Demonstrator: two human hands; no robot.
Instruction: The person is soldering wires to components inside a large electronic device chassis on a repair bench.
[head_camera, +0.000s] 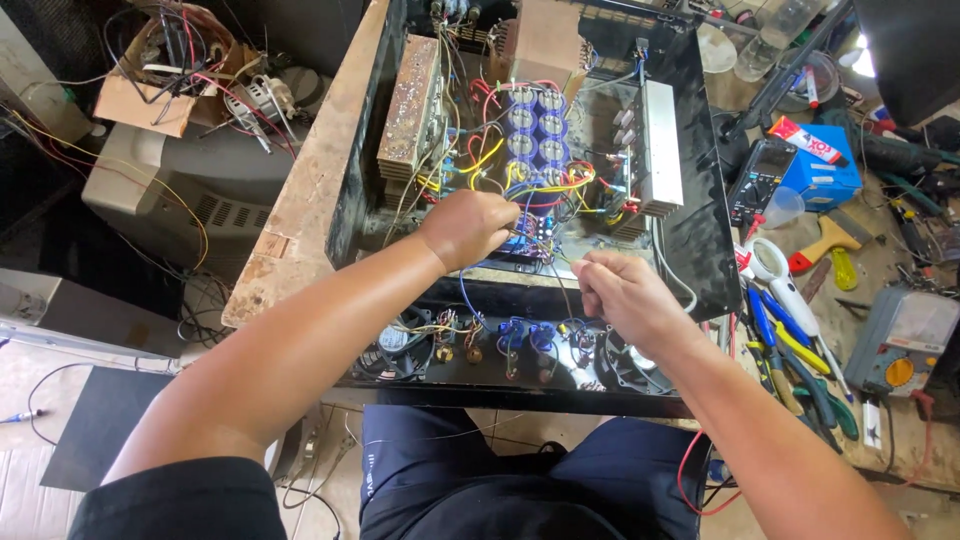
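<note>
An open black amplifier chassis (700, 250) lies on the bench in front of me, with several blue capacitors (535, 125), finned heat sinks (662, 150) and coloured wiring inside. My left hand (468, 226) reaches into the middle of the chassis, its fingers closed among the yellow and red wires (500, 175). My right hand (615, 292) is at the near edge of the chassis, pinching a thin wire that runs toward the left hand. A small blue circuit board (530, 235) sits just beyond the left hand's fingers.
A black multimeter (758, 180), a blue box (825, 175), a white magnifier (775, 265) and several pliers and screwdrivers (800, 360) lie right of the chassis. A grey device (190, 180) with tangled wires stands left. A wooden plank (315, 170) borders the chassis's left side.
</note>
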